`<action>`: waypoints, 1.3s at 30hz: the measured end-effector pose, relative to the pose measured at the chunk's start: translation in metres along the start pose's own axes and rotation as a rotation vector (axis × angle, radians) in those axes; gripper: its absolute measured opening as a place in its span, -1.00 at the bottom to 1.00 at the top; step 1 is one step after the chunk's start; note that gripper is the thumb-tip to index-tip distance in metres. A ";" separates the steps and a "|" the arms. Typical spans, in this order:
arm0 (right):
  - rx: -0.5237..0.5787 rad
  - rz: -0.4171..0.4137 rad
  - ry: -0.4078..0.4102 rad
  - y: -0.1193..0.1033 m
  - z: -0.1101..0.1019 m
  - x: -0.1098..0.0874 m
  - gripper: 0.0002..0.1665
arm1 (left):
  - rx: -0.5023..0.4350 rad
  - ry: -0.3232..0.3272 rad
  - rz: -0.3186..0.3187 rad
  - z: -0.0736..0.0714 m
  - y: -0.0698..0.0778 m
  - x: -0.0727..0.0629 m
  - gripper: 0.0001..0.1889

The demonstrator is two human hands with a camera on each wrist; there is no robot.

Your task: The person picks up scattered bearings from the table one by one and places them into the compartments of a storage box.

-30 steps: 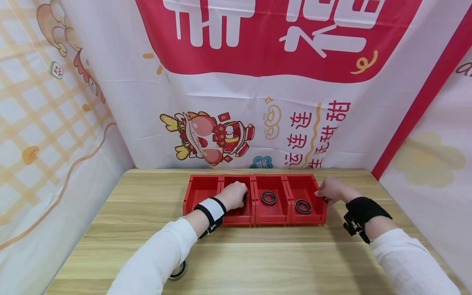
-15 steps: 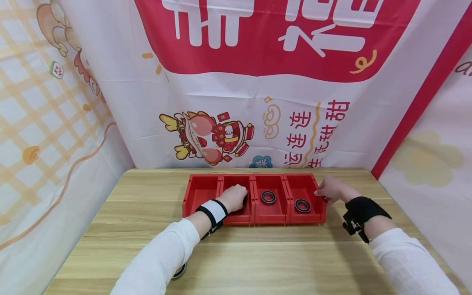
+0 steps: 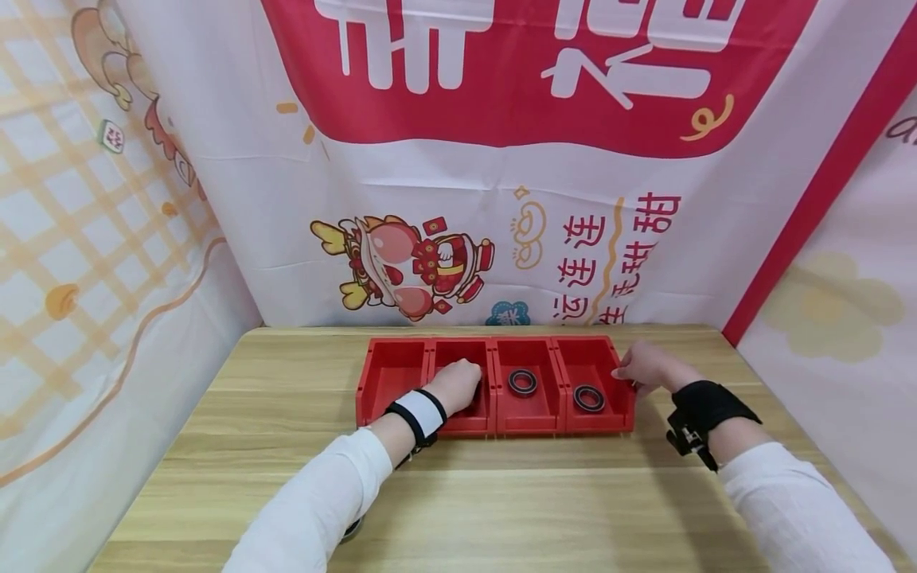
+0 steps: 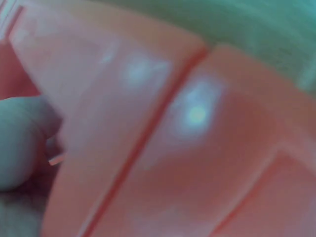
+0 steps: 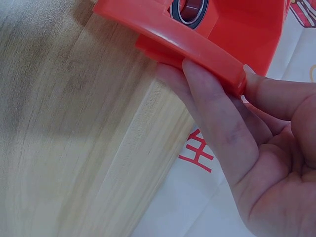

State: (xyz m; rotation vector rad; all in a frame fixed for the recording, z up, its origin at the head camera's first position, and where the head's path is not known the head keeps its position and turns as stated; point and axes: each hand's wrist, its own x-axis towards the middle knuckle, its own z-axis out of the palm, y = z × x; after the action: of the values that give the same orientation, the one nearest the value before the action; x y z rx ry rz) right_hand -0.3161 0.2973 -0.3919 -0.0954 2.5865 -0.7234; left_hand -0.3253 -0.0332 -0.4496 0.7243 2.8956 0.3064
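Observation:
Several red bins (image 3: 392,382) stand joined in a row. My left hand (image 3: 456,386) reaches into the second bin from the left, fingers curled, with a sliver of a dark bearing at the fingertips, mostly hidden by the hand. In the left wrist view, the left hand (image 4: 22,143) shows only at the left edge, beside a blurred bin wall. The right hand (image 3: 648,370) grips the outer wall of the rightmost bin (image 5: 197,54), thumb inside and fingers outside. One black-sealed ball bearing (image 3: 522,383) lies in the third bin, and another bearing (image 3: 589,398) in the rightmost.
The bins stand towards the back of a wooden table (image 3: 544,509). Another bearing (image 3: 353,529) lies on the table at the front left, partly covered by the left sleeve. A printed cloth (image 3: 401,175) hangs behind the table.
My left hand and forearm have shifted slightly to the right and lower in the second bin. The left sleeve now covers more of the bearing on the table. The right hand stays put.

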 end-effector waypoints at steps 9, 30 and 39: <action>-0.025 0.018 0.011 -0.001 0.000 -0.001 -0.76 | 0.114 0.261 0.021 -0.066 0.008 -0.063 -0.17; -0.006 0.006 0.006 -0.001 0.001 -0.003 -0.76 | 0.028 0.059 -0.099 0.003 -0.033 -0.222 -0.10; -0.006 0.017 0.014 0.000 0.000 -0.003 -0.76 | -0.146 -0.062 -0.055 0.045 -0.044 -0.240 -0.14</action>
State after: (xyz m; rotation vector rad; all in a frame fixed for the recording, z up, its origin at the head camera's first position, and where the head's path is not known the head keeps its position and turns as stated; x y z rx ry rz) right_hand -0.3131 0.2975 -0.3909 -0.0698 2.5992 -0.7130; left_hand -0.1268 -0.1782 -0.4824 0.6184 2.7939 0.4744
